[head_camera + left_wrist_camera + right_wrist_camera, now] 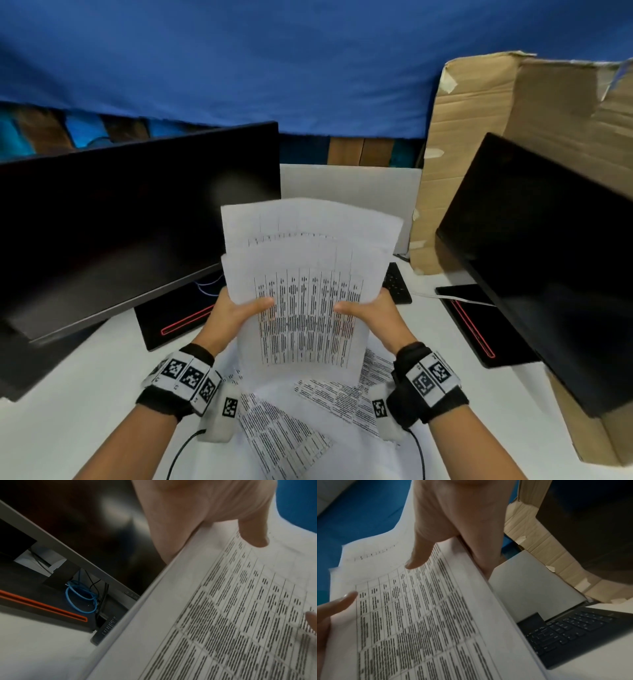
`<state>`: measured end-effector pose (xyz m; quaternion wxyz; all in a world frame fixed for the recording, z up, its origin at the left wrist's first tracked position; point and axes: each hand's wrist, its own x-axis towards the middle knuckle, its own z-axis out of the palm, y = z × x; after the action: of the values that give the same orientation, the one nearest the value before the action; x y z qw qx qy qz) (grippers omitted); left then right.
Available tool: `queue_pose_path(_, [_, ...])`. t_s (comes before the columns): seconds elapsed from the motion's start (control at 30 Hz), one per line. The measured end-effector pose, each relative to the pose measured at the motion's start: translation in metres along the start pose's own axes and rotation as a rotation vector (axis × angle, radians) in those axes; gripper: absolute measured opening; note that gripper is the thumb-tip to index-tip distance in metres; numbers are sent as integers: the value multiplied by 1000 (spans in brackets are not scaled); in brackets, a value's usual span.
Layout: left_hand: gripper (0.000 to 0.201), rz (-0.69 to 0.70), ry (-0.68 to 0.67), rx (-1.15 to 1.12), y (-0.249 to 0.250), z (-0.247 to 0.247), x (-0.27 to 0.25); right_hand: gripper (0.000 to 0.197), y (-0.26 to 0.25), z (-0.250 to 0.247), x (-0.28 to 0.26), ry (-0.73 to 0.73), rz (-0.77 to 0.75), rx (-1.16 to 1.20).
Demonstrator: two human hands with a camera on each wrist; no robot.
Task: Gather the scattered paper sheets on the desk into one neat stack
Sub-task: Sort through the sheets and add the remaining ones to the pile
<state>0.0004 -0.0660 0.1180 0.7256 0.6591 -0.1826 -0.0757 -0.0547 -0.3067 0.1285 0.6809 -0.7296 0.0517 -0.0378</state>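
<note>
Both hands, left (236, 310) and right (371, 310), grip my uneven bundle of white printed paper sheets (308, 274); next I square it, then collect the loose printed sheets (284, 435) below my wrists.

Both forearms reaching forward from near edge, raised above worktop (85, 411), marker bands on wrists. Left hand (233, 317) gripping left edge of held sheets (308, 291), thumb (262, 304) flat across printed face, fingers hidden behind. Right hand (373, 317) mirroring on right edge, thumb (346, 307) on front, fingers behind. Hands level, apart, palms facing each other.
</note>
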Motion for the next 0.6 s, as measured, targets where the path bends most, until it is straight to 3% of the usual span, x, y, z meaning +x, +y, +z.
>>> queue_pose_path(0.2, [59,54,22,16,16,4,2,35,-10,1,4,37,-44,12])
queue_pose_path(0.33, [49,105,3,-32,27,2,2,40,-19,-4,7,-28,-84,-13])
queue_pose_path(0.5, [54,43,4,-23,19,-5,2,35,-4,-7,5,-19,5,11])
queue_pose_path(0.6, [68,6,-38,24,11,-2,0,33,8,-2,0,-26,62,-17])
